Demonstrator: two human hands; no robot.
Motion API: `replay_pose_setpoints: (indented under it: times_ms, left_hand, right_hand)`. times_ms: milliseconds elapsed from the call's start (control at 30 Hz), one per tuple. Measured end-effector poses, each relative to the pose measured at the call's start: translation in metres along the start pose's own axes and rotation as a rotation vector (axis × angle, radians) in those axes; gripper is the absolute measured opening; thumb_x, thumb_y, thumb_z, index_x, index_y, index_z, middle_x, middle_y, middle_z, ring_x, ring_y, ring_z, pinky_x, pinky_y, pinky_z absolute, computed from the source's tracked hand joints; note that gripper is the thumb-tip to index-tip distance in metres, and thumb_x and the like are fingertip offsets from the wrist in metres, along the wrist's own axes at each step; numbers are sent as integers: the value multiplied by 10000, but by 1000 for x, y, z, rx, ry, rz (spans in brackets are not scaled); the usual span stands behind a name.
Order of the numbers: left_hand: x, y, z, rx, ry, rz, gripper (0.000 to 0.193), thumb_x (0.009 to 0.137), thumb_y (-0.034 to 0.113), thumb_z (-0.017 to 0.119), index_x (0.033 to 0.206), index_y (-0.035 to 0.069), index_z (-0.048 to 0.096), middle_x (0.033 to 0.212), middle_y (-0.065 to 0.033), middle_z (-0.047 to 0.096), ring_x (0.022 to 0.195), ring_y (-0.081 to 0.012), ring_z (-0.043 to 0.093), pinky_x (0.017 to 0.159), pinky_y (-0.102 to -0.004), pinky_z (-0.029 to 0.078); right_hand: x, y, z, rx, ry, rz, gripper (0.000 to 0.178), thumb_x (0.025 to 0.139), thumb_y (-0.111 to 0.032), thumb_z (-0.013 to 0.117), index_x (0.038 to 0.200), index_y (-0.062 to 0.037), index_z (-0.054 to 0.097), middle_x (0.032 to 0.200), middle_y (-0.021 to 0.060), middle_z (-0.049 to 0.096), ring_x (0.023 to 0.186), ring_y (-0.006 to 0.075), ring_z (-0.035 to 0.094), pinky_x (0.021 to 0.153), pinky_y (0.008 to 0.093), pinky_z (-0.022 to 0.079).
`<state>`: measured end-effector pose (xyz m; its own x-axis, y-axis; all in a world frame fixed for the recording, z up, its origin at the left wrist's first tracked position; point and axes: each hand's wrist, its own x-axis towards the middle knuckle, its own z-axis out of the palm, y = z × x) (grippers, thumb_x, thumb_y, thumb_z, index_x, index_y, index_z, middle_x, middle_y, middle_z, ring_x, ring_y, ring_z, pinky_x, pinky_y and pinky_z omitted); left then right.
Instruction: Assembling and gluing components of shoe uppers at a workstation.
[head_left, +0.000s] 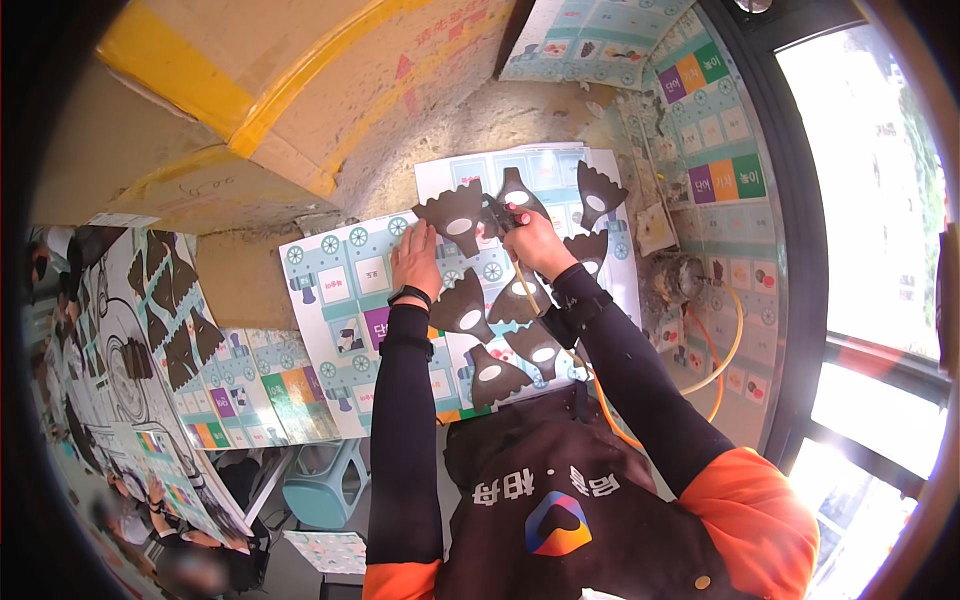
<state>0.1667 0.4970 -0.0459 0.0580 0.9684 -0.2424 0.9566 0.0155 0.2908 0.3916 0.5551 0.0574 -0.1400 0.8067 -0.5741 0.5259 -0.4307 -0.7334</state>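
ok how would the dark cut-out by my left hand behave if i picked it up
The dark cut-out by the left hand is probably light, as it looks thin and flat. Its jagged edge might bend or crease, being cut into narrow points. It seems unlikely to roll, since it has broad flat faces.

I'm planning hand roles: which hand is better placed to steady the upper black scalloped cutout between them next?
Probably the left hand: it rests right by the black scalloped cutout and seems free, while the right hand appears to grip a dark tool.
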Motion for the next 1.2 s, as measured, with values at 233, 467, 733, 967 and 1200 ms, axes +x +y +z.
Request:
replay_pose_setpoints:
  times_ms: [233,467,733,967,1200]
  left_hand:
    - [-4,-4,3,-6,-1,-11,726,821,-50,585,1515,106,440,1624,-59,324,1498,-297,293,1183,-469,324]
    - [-3,-2,2,-15,4,-17,725,827,-48,578,1520,109,435,1629,-57,319,1504,-298,286,1182,-486,316]
    - [-2,1,3,-14,16,-10,724,826,-49,579,1518,107,436,1627,-58,321,1504,-297,285,1178,-482,321]
    - [-2,2,2,-4,-4,-26,736,823,-44,591,1524,109,424,1633,-48,308,1510,-287,273,1176,-482,328]
    - [-1,1,0,1,-4,-28,739,828,-43,594,1528,116,417,1638,-41,298,1516,-281,262,1181,-484,328]
  right_hand:
    - [-11,-16,3,48,-155,-58,161,777,-67,605,916,10,634,692,115,650,605,212,646,585,361,496]
    - [-4,-15,11,26,-30,-40,227,768,-66,617,981,6,654,706,130,662,638,233,667,620,371,517]
    - [-5,6,-2,22,16,15,274,771,-76,625,1031,5,654,747,152,679,686,253,688,664,392,533]
    - [-10,3,-3,-33,-116,-19,215,766,-82,612,960,7,639,714,148,667,664,255,671,639,383,520]
    - [-5,1,0,-78,-118,-29,183,749,-85,590,910,-3,623,684,144,647,647,266,659,615,387,503]
